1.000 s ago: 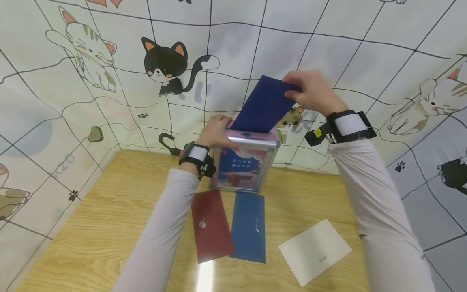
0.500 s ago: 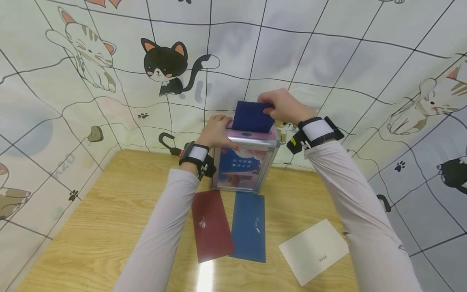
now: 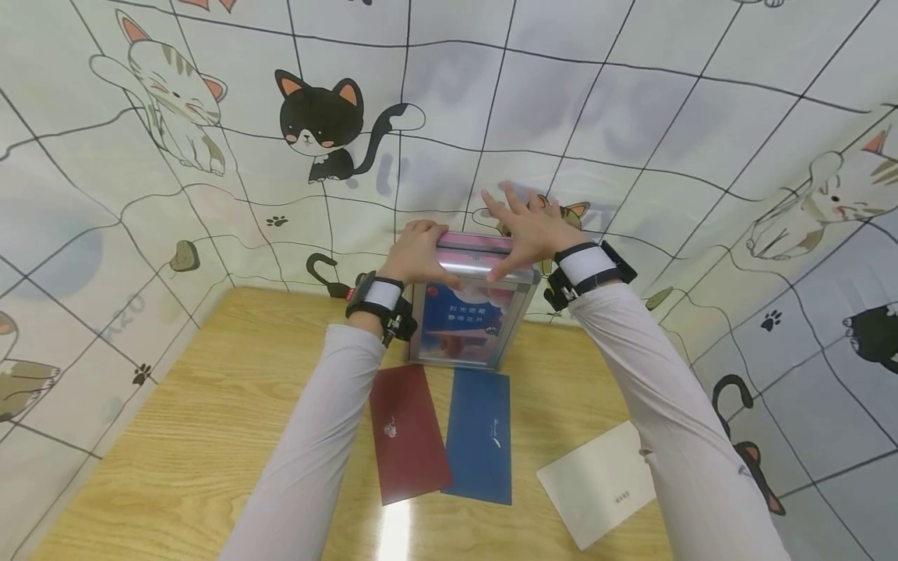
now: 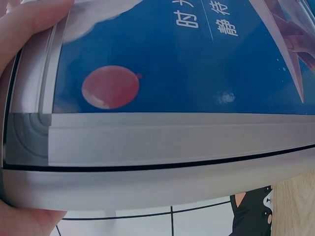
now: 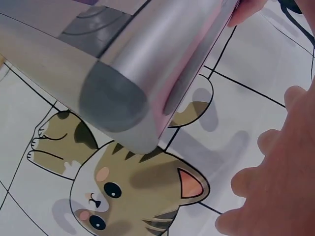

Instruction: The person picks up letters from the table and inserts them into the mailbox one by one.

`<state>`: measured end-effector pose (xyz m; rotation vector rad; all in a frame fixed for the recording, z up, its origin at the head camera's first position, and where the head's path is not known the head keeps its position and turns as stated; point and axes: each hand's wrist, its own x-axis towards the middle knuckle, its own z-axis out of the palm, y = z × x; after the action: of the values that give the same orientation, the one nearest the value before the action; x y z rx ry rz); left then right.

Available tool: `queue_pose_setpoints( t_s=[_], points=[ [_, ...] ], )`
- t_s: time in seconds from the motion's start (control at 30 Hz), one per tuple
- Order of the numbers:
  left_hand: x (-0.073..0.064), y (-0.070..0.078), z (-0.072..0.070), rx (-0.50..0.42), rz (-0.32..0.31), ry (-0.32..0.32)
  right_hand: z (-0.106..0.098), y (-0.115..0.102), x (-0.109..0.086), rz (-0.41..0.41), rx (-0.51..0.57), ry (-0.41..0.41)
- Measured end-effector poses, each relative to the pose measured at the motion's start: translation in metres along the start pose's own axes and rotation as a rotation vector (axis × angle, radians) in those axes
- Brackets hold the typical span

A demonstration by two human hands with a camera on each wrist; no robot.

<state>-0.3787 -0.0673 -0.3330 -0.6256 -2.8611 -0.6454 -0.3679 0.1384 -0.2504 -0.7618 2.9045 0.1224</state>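
A silver-framed box (image 3: 459, 326) with a pink top and a blue printed front stands upright against the wall. My left hand (image 3: 418, 254) grips its top left corner, the thumb (image 4: 30, 22) over the front and the fingers round the side. Along the pink top runs a long dark slot (image 3: 474, 247). My right hand (image 3: 536, 234) is at the top right of the box, fingers spread and holding nothing, its thumb overlapping the front top edge in the head view. The right wrist view shows those spread fingers (image 5: 246, 182) apart from the box's rounded corner (image 5: 115, 101).
In front of the box a dark red envelope (image 3: 410, 444) lies partly over a blue envelope (image 3: 479, 444) on the wooden table (image 3: 210, 436). A cream envelope (image 3: 596, 483) lies to the right, partly under the right forearm. A cat-patterned wall covering (image 3: 449, 117) rises behind.
The dark blue envelope has gone down into the box's slot and out of sight. My right hand lowered with it, then let go and spread its fingers. The left hand stayed put.
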Motion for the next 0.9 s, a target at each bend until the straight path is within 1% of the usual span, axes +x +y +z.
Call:
queue_pose_setpoints(
  t_s=[0.17, 0.3, 0.37, 0.5, 0.57, 0.73, 0.8, 0.9],
  points=[
    [0.002, 0.000, 0.001, 0.010, -0.002, 0.003, 0.009, 0.006, -0.002, -0.008, 0.014, 0.021],
    [0.003, 0.001, 0.003, 0.013, -0.003, 0.005, 0.021, 0.011, -0.002, -0.007, 0.101, 0.013],
    [0.003, 0.001, 0.003, 0.014, -0.002, 0.004, 0.029, 0.014, -0.002, 0.004, 0.147, 0.001],
    [0.002, 0.003, 0.004, 0.008, 0.001, 0.004, 0.044, 0.020, -0.002, 0.032, 0.204, 0.010],
    [0.002, 0.003, 0.004, 0.003, 0.004, 0.003, 0.052, 0.024, -0.001, 0.033, 0.266, 0.035],
    [0.001, 0.001, 0.003, 0.004, 0.011, 0.005, 0.068, 0.028, 0.005, -0.003, 0.456, 0.145],
    [0.000, 0.000, 0.003, 0.005, 0.016, 0.010, 0.071, 0.028, 0.007, -0.012, 0.497, 0.177],
    [0.001, -0.002, 0.003, 0.004, 0.021, 0.011, 0.073, 0.026, 0.009, -0.004, 0.517, 0.191]
  ],
)
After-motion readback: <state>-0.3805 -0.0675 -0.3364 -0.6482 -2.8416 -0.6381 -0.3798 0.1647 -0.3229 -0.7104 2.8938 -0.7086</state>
